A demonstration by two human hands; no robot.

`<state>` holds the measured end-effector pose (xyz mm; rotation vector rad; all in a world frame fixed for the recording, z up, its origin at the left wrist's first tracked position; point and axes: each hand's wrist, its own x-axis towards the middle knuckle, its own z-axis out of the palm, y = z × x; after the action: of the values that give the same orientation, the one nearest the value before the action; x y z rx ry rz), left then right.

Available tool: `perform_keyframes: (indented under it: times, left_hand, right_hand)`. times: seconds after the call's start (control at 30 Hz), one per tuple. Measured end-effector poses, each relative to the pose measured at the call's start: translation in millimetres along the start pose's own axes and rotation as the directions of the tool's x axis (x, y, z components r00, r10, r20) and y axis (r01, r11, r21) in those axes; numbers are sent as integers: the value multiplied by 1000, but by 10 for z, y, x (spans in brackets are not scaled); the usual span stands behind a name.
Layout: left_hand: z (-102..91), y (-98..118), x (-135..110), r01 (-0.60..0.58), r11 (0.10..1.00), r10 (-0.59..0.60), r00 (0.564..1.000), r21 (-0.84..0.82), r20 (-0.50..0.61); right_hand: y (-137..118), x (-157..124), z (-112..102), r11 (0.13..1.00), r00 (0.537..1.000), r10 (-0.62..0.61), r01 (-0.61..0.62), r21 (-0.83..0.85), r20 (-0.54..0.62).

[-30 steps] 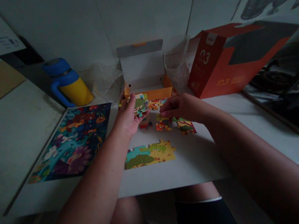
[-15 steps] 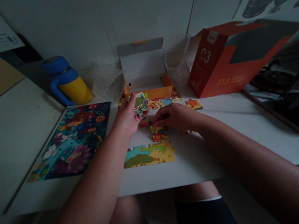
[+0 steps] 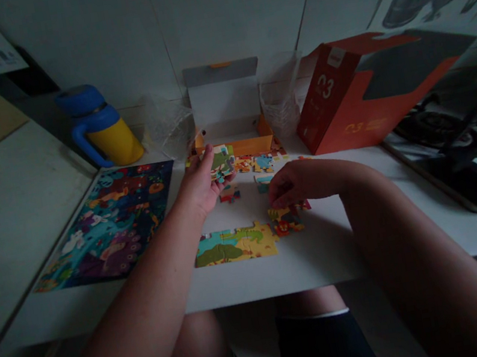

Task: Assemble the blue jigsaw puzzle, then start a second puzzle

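My left hand [image 3: 200, 186] is raised over the white table [image 3: 323, 249] and grips a small stack of puzzle pieces [image 3: 221, 164]. My right hand [image 3: 301, 183] reaches down with fingers pinched on a red and yellow puzzle piece [image 3: 286, 221] that lies right of the joined puzzle strip [image 3: 234, 246]. Loose pieces [image 3: 255, 166] are scattered beyond both hands, in front of the small open orange box [image 3: 234, 136].
A finished dark puzzle [image 3: 108, 221] lies at the left. A blue and yellow jug [image 3: 99, 128] stands behind it. Clear plastic bags [image 3: 282, 95] flank the small box. A large red box [image 3: 370, 89] lies at the right, with a dark stove surface [image 3: 468, 158] beyond.
My right hand has drawn the red and yellow piece toward me, down to the right end of the joined strip. My left hand has stayed put with its pieces.
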<state>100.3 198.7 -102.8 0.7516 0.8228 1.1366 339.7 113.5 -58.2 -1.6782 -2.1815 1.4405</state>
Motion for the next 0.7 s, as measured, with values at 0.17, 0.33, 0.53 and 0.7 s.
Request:
perform_keyframes:
  times: [0.17,0.33,0.53,0.7]
  left_hand:
    - [-4,-10,5,-13,1000,13,1000,-3,8]
    - [-1,-7,0,-12,1000,12,1000,4,-2]
    - [-1,2,-12,3,1000,-3,1000,2,7]
    - [14,12,-19,6,1000,-6,1000,5,-13]
  right_hand:
    - [-15,-14,3,999,997,-20,17,29,73]
    - [6,-74,-30,1000,990,-2,1,8,140]
    - [-21,-80,23,995,977,56,-71,66,204]
    - [-2,11,91,997,977,43,-57,61,211]
